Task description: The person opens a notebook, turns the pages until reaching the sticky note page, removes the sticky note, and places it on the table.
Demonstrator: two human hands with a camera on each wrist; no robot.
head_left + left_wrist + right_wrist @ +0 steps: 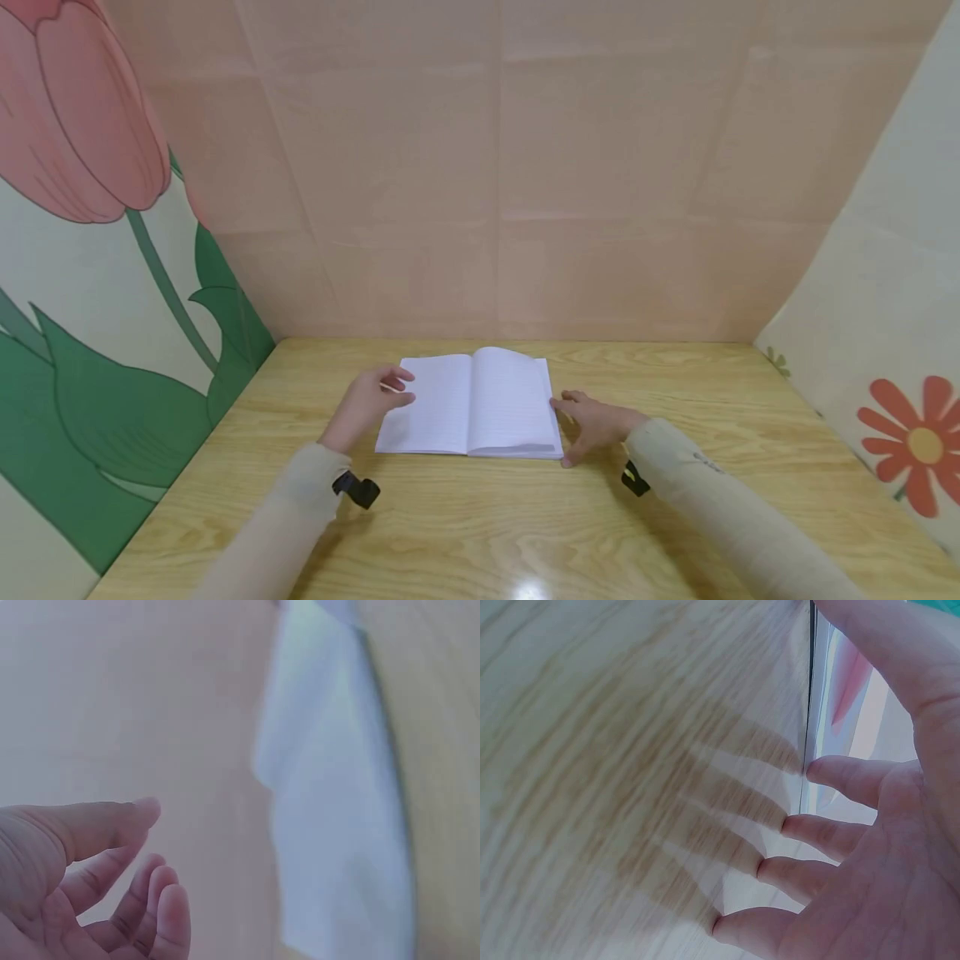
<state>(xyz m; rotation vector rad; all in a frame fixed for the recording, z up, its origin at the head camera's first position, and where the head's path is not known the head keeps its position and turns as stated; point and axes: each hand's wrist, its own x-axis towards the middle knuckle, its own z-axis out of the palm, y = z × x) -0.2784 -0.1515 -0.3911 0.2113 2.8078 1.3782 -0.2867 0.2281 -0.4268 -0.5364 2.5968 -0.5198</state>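
An open notebook with white lined pages lies on the wooden table, a right-hand page bulging upward. My left hand hovers at its left side, the fingertips over the left page. In the left wrist view the left hand has loosely bent fingers with nothing between them, and the notebook is blurred beyond. By the notebook's right edge is my right hand, fingers spread. The right wrist view shows the right hand with its fingertips at the tabletop, the thumb along the notebook's edge.
The wooden table extends around the notebook. Behind it hangs a plain pinkish-beige backdrop. Printed panels stand at both sides, with a tulip on the left and a red flower on the right. Each wrist wears a black strap device.
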